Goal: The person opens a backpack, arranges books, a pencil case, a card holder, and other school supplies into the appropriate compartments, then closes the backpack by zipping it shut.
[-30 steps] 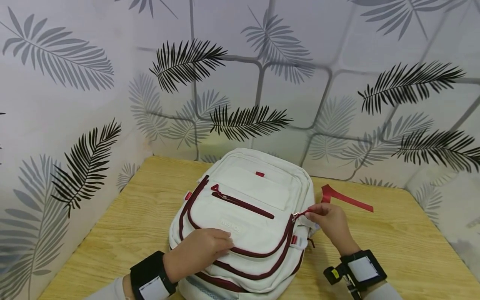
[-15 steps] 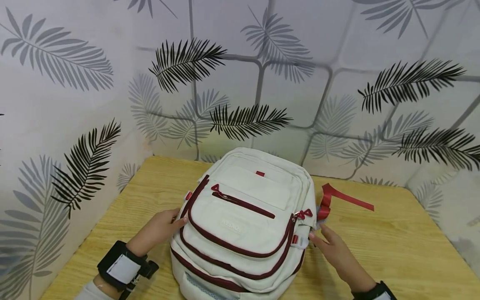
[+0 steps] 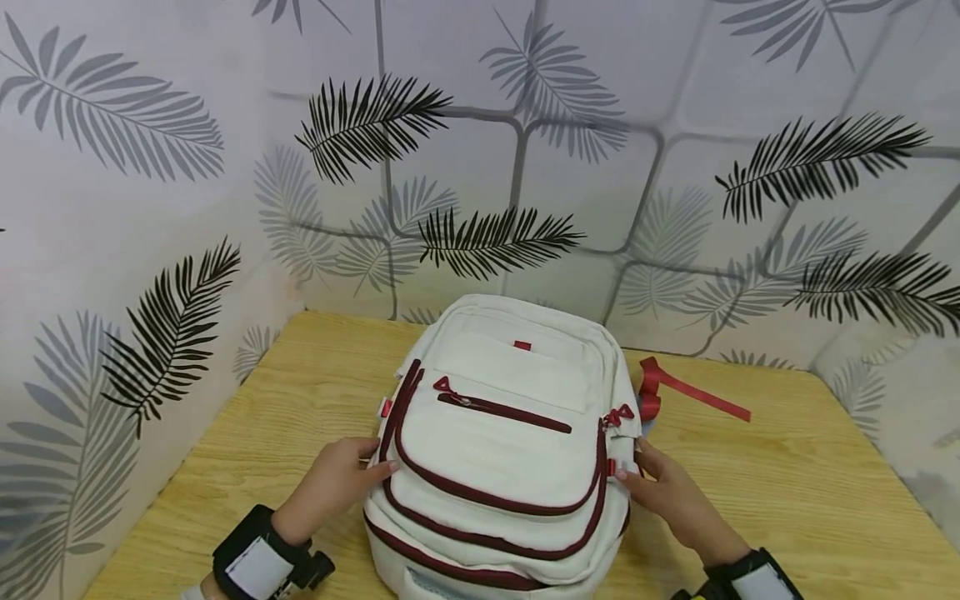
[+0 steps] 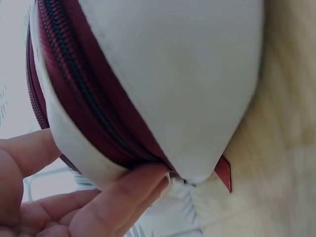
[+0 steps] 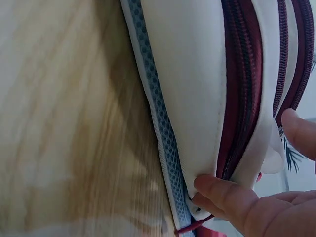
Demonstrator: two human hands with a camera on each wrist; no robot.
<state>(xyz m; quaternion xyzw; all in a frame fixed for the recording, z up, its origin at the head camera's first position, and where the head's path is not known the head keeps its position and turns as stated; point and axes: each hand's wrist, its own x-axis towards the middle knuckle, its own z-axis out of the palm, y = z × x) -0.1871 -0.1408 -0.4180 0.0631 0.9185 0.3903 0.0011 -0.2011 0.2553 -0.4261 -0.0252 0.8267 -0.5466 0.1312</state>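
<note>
A white backpack (image 3: 510,454) with dark red zippers lies on its back, front panel up. My left hand (image 3: 337,479) holds its left side, thumb on the front edge; in the left wrist view its fingers (image 4: 121,200) press in beside a dark red zipper (image 4: 89,94). On the opposite side, my right hand (image 3: 675,500) grips the bag with the thumb near a small red tab. The right wrist view has two fingertips (image 5: 210,185) against the side panel below a zipper (image 5: 242,94). Red triangular zipper pulls (image 3: 618,415) sit at the upper right.
A pale wooden table (image 3: 787,500) carries the backpack. Beside the bag's right edge, a red ribbon-like strap (image 3: 701,395) extends over the tabletop. Leaf-patterned wall covering (image 3: 480,167) stands behind and to the left.
The right hand let go of the zipper pull, and the left hand left the front panel. Both hands went to the bag's sides, and the bag has turned slightly and shifted right.
</note>
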